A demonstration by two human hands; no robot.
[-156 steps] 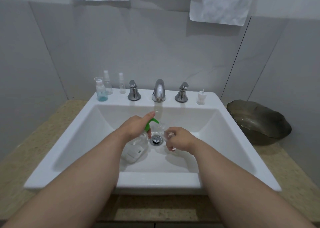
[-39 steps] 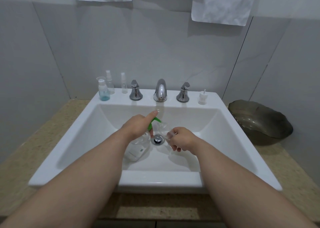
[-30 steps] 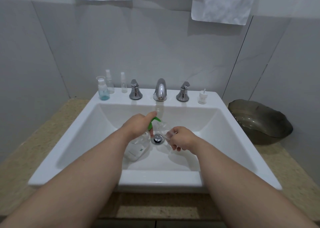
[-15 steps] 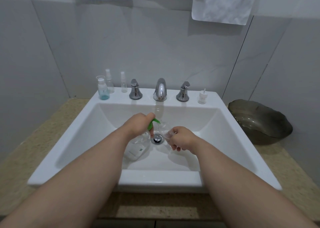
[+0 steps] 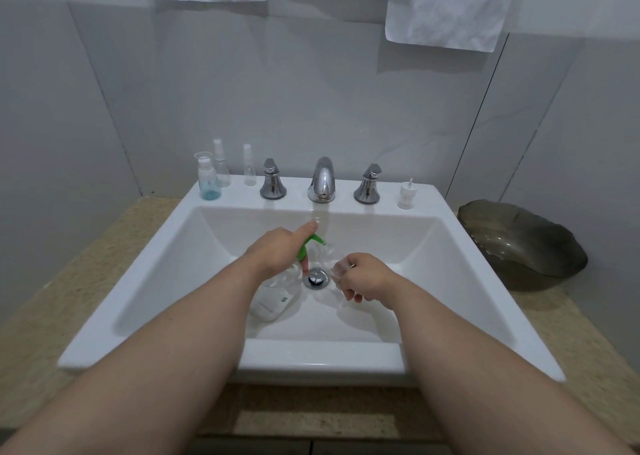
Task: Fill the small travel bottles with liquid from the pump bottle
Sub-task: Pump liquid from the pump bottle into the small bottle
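Over the white ceramic sink basin (image 5: 460, 267), the left hand (image 5: 277, 252) grips the clear plastic pump bottle with the green pump head (image 5: 277, 295) around its neck, with the forefinger stretched forward on top of the pump. The bottle is tilted: its base lies low and toward the person, its long axis runs up and away toward the chrome tap (image 5: 322, 181), and the green spout (image 5: 313, 241) points right, toward the other hand.

The right hand (image 5: 363, 276) pinches a small clear travel bottle (image 5: 329, 255) between thumb and curled fingers, its open end turned left and up toward the spout. The two lie just beside each other above the chrome drain (image 5: 316, 277). Whether the spout tip sits inside the mouth or only at its rim cannot be told, since both are clear and small here.

The coming press seems to turn on that alignment: the spout must stay over the opening, and the left forefinger is already placed to push down. A slight drift right or left would likely send liquid into the basin.

On the sink ledge at the back left stand three more small bottles: one with bluish liquid (image 5: 207, 182) and two clear spray bottles (image 5: 221, 165). A small white pump cap (image 5: 406, 195) rests at the back right.
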